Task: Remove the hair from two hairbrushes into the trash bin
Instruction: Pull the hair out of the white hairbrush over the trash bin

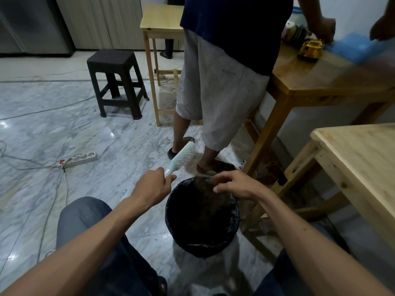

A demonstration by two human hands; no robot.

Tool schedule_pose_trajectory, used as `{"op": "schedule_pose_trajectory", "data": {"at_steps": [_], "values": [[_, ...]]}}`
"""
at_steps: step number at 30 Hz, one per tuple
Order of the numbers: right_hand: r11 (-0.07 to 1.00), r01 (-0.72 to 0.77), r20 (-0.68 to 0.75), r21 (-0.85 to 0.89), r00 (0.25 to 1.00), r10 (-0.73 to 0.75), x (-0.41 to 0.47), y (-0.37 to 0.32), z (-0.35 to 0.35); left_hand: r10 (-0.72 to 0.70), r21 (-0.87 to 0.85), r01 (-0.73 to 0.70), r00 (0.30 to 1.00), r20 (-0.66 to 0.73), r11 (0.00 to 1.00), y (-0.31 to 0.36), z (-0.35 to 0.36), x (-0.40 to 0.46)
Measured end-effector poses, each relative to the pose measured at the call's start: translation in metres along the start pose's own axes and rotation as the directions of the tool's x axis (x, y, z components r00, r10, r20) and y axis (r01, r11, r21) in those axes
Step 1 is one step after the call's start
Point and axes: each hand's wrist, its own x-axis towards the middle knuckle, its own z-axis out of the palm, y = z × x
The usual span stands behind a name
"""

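Observation:
My left hand (152, 185) grips the handle of a pale green and white hairbrush (184, 156), whose head points up and to the right, bristles facing right. A round trash bin (202, 240) lined with a black bag stands on the floor between my knees, with dark hair inside. My right hand (234, 185) hovers over the bin's far rim, fingers loosely curled downward; whether it pinches any hair I cannot tell. Only one hairbrush is in view.
A person in grey shorts (215, 88) stands just beyond the bin, by a wooden table (320, 80). A second light wooden table (363, 159) is at the right. A dark stool (116, 82), a power strip (80, 159) and cables lie on the marble floor at the left.

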Motion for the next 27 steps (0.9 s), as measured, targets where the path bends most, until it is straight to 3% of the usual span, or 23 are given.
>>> {"op": "schedule_pose_trajectory", "data": {"at_steps": [5, 9, 14, 21, 27], "values": [[0.963, 0.027, -0.051, 0.269, 0.999, -0.014, 0.004, -0.018, 0.011, 0.092, -0.005, -0.092, 0.995, 0.023, 0.996, 0.008, 0.009, -0.006], [0.954, 0.076, -0.101, 0.29, 0.994, -0.048, 0.008, -0.02, 0.019, 0.152, 0.03, -0.153, 0.988, 0.032, 0.988, 0.015, 0.012, -0.011], [0.954, 0.131, -0.276, 0.27, 0.96, -0.054, 0.015, -0.005, 0.022, 0.147, 0.036, -0.148, 0.989, 0.015, 0.988, 0.015, 0.01, -0.01], [0.993, -0.031, -0.159, 0.118, 0.986, 0.05, 0.004, 0.005, 0.006, 0.117, 0.031, -0.117, 0.993, -0.011, 0.993, 0.006, 0.003, -0.006], [0.893, 0.016, -0.073, 0.451, 0.997, 0.019, 0.01, -0.011, 0.016, 0.215, 0.089, -0.218, 0.976, 0.04, 0.972, 0.023, 0.009, -0.012]]}}
